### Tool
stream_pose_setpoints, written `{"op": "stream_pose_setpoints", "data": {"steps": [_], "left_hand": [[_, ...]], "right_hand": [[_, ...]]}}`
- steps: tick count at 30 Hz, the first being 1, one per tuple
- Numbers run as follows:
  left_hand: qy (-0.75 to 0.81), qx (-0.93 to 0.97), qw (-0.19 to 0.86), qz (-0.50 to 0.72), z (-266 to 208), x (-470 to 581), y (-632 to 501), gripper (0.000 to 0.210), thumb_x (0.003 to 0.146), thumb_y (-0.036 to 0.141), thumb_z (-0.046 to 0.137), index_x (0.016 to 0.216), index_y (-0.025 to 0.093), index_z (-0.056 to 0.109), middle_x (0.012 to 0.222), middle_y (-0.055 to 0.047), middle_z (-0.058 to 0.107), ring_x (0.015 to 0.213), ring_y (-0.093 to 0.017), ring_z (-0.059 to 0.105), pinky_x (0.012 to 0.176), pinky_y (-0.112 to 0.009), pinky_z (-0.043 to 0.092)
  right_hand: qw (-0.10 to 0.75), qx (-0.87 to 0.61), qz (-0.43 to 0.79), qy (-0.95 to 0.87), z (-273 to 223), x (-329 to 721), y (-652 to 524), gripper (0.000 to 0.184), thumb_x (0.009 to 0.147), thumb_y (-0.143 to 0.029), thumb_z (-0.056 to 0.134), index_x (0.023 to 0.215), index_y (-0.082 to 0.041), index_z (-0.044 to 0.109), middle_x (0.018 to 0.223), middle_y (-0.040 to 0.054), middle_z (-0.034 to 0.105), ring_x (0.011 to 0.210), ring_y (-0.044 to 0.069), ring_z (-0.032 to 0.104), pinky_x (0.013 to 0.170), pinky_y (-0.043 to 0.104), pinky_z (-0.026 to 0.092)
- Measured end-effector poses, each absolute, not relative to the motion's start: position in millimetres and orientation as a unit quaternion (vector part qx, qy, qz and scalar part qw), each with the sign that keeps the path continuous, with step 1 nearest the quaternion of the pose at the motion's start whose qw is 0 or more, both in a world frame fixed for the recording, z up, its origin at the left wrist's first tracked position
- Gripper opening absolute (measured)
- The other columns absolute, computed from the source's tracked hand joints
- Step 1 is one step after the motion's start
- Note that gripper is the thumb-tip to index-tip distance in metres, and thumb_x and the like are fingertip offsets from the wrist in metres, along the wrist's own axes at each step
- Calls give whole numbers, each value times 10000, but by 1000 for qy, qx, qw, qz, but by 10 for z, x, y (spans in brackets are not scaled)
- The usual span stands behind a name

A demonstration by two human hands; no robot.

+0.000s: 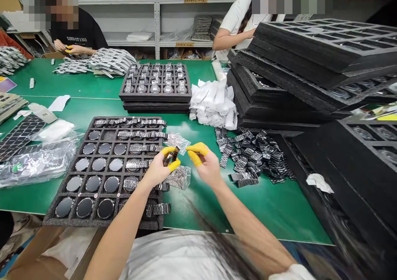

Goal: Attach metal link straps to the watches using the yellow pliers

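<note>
My left hand point(159, 166), with yellow finger covers on thumb and forefinger, grips a small dark watch case point(171, 156) on its edge. To its right, my right hand point(204, 161) has its yellow-covered fingertips pinched together; whatever they hold is too small to make out. Beneath and between the hands lie a clear bag of thin metal pins point(176, 141) and a second bag of pins point(180, 177). Under my left forearm sits a black foam tray point(70, 170) of round watch cases, several with black metal link bands attached. One pocket in its second row is bare foam.
A heap of black link watch bands point(257, 158) lies right of my hands. Behind it are crumpled white wrappers point(214, 102) and tall stacked foam trays point(279, 94). Another watch tray point(155, 94) stands ahead. Plastic bags point(40, 160) cover the left side. Two people sit across the table.
</note>
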State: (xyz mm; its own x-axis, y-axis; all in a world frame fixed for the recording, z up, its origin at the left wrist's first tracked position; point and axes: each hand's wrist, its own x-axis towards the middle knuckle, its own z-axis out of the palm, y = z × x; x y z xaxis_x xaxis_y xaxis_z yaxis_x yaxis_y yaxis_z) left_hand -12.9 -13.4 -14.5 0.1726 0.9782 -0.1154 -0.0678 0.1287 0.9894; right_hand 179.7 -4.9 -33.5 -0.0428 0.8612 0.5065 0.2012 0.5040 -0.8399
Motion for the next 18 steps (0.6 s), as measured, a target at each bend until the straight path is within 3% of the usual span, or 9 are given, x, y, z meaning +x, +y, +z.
{"op": "stream_pose_setpoints", "data": {"steps": [3,7,14,18], "left_hand": [[459,523,577,427,-143,-124,-147,418,758,232,838,1154,199,708,1154,-59,737,1027,-218,691,952,-351,569],[452,552,570,408,-162,-126,-167,413,793,220,807,1193,200,704,1136,-56,736,1021,-219,693,952,-354,575],[435,560,577,405,-232,-102,-180,453,832,242,780,1276,228,690,1201,-72,719,1122,-245,667,983,-365,561],[444,555,572,410,-197,-104,-179,446,813,259,808,1247,229,705,1185,-70,713,1122,-250,667,973,-360,566]], "right_hand": [[647,-368,211,-634,-392,1597,-70,62,987,-233,694,989,-269,743,864,26,735,757,191,666,627,320,540],[704,-329,156,-610,-526,1547,-113,166,960,-153,728,1041,-298,734,920,23,790,804,202,716,680,356,577],[657,-370,128,-645,-575,1614,-102,20,969,-316,732,951,-323,726,912,55,801,819,263,731,711,477,598],[641,-368,131,-660,-582,1626,-104,47,959,-278,727,974,-323,728,934,65,794,838,271,731,743,497,605]]}}
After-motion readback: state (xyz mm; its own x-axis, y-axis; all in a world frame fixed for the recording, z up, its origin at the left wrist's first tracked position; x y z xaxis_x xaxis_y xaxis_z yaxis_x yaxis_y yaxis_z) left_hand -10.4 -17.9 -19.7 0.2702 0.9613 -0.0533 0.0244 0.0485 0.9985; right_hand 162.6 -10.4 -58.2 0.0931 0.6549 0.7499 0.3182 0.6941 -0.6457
